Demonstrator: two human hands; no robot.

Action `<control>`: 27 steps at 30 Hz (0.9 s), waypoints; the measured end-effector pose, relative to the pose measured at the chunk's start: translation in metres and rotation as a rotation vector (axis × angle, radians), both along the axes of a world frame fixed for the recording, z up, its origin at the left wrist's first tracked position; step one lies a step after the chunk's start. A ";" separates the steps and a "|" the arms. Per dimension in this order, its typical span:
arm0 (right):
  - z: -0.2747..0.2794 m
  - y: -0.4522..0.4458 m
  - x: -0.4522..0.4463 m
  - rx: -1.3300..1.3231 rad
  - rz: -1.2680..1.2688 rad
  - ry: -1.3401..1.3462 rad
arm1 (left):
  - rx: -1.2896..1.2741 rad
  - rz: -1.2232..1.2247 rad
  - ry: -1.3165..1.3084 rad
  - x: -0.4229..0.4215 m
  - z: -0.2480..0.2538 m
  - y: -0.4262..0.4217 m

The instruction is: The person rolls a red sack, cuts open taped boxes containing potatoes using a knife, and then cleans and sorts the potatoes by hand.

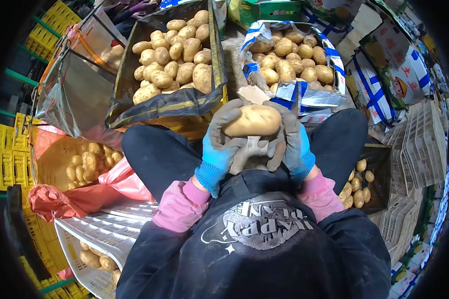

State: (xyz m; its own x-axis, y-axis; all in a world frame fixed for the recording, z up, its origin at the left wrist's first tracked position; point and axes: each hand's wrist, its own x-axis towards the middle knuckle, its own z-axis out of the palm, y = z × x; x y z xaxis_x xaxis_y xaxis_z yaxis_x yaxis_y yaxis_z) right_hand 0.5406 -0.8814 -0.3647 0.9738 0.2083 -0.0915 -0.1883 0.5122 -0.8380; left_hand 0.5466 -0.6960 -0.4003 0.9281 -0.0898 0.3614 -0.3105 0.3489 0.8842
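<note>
A big potato (253, 120) is held by its two ends, in the gloved left hand (222, 133) and right hand (292, 135), above the lap. Past it, a box with a dark lining (167, 107) and a blue and white box (340, 74) are filled with potatoes. More are held in a white crate (102, 226) and an orange net bag (50, 159) on the left.

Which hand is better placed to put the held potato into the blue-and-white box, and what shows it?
Probably the right hand: the blue-and-white box sits almost straight ahead of it, while the left hand is nearer the black-lined crate. Both hands are on the potato, though.
</note>
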 end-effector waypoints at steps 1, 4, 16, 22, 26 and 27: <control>-0.001 0.002 -0.002 -0.043 0.034 -0.008 | -0.024 0.004 0.011 0.002 -0.001 0.002; -0.009 0.004 -0.007 -0.103 0.101 -0.007 | -0.098 0.022 0.074 0.002 0.007 0.000; -0.020 0.031 0.005 -0.208 -0.059 -0.026 | -0.126 -0.083 0.222 -0.004 0.008 0.015; -0.013 0.047 0.003 -0.213 0.008 -0.020 | 0.151 0.157 0.154 -0.001 -0.008 0.032; 0.012 0.059 0.026 -0.253 0.080 -0.035 | 0.040 0.233 0.313 -0.004 0.045 0.074; 0.025 0.062 0.040 -0.297 0.100 -0.095 | 0.108 0.283 0.266 0.000 0.052 0.090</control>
